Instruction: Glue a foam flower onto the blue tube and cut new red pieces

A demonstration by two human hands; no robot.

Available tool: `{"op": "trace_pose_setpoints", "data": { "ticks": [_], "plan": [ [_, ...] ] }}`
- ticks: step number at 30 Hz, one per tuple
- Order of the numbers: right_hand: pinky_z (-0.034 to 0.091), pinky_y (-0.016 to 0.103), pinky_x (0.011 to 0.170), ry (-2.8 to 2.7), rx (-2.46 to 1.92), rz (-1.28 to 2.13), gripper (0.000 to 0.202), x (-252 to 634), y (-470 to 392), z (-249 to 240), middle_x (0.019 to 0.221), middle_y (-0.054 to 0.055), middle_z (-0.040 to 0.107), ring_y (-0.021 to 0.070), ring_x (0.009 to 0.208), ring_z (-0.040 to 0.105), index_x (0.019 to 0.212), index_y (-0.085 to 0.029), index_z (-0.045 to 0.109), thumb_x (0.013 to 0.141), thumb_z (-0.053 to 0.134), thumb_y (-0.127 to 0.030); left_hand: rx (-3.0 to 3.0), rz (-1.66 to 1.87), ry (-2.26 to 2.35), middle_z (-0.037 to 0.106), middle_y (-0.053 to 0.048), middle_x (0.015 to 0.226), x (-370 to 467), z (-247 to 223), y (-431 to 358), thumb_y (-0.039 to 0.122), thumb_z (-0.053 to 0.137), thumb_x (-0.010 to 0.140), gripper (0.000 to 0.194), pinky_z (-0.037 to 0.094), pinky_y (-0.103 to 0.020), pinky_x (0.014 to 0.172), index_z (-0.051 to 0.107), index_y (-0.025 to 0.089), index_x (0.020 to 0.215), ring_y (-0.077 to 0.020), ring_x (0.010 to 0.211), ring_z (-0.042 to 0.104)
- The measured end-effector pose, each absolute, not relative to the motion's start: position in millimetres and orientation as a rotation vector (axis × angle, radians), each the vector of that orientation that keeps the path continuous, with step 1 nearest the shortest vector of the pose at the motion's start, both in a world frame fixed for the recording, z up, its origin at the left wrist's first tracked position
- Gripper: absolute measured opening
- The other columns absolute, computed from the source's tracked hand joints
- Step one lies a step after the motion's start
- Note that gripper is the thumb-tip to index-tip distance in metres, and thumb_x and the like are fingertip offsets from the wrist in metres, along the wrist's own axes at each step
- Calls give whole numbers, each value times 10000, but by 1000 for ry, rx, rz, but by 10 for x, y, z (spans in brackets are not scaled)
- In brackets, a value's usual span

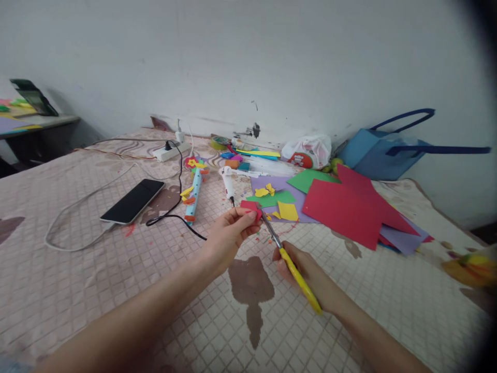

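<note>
A small red piece of paper (pixel 251 206) is pinched between the thumb and fingers of my left hand (pixel 232 232). My right hand (pixel 305 272) is wrapped round yellow-handled scissors (pixel 298 277), whose blades point up and left and meet the right edge of the red piece. Just beyond both hands, yellow paper scraps (pixel 288 211) and a green sheet (pixel 277 198) rest on a purple sheet (pixel 306 206). To the left of these lies a white glue gun (pixel 227 185).
Large red sheets (pixel 344 210) spread at the right, before a blue bag (pixel 373 154) and a white plastic bag (pixel 316 150). On the left are a decorated blue stick (pixel 195 194), a phone (pixel 133 201) with cables, and a power strip (pixel 171 150).
</note>
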State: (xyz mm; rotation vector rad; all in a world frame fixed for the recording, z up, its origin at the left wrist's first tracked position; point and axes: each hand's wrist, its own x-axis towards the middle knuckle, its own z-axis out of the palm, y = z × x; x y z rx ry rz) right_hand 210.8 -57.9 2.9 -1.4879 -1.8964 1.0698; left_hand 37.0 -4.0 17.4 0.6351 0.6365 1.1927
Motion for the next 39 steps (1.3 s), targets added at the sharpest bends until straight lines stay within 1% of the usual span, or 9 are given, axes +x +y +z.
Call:
{"op": "trace_pose_setpoints", "data": {
  "ticks": [4, 8, 10, 15, 21, 26, 39],
  "plan": [
    [347, 227, 493, -1848, -1467, 1118, 235, 2086, -591, 41, 671, -9, 513, 99, 534, 432, 821, -190, 450, 860, 424, -420, 618, 1204, 649, 634, -17, 706, 383, 196, -51, 194, 721, 672, 136, 458, -221, 681, 601, 131, 659, -95, 682, 589],
    [324, 226, 474, -1876, -1479, 1056, 236, 2027, -610, 102, 639, -25, 484, 95, 513, 400, 820, -189, 454, 848, 438, -422, 623, 1232, 652, 635, -15, 717, 409, 205, -64, 203, 712, 688, 132, 453, -218, 677, 601, 132, 672, -83, 656, 575],
    [328, 229, 479, -1885, -1480, 1034, 262, 1998, -622, 121, 646, -21, 484, 102, 529, 413, 817, -190, 455, 850, 429, -448, 633, 1255, 651, 634, -15, 728, 425, 205, -73, 212, 705, 697, 129, 449, -217, 682, 604, 132, 689, -83, 659, 574],
    [341, 233, 475, -1848, -1467, 1058, 398, 1967, -642, 70, 649, -8, 485, 118, 556, 442, 810, -193, 449, 853, 356, -578, 623, 1302, 657, 624, -14, 717, 459, 220, -97, 218, 700, 699, 130, 438, -213, 682, 601, 134, 697, -86, 664, 568],
    [352, 234, 483, -1832, -1472, 1046, 425, 1942, -634, 20, 669, -3, 481, 120, 563, 431, 799, -194, 444, 847, 342, -604, 590, 1332, 669, 626, -14, 732, 494, 222, -103, 233, 705, 695, 146, 441, -225, 699, 593, 139, 706, -89, 666, 569],
    [351, 234, 470, -1809, -1499, 1053, 453, 1901, -631, 54, 626, -16, 441, 115, 533, 401, 750, -202, 417, 828, 321, -637, 561, 1362, 661, 620, -2, 719, 529, 217, -109, 224, 705, 693, 150, 438, -229, 705, 581, 143, 710, -80, 648, 560],
    [338, 231, 463, -1787, -1491, 1025, 425, 1900, -640, -5, 620, -21, 405, 109, 532, 368, 722, -201, 397, 842, 331, -603, 560, 1372, 649, 633, -18, 763, 549, 218, -118, 232, 707, 689, 147, 426, -256, 734, 591, 142, 705, -103, 711, 566]
  ]
}}
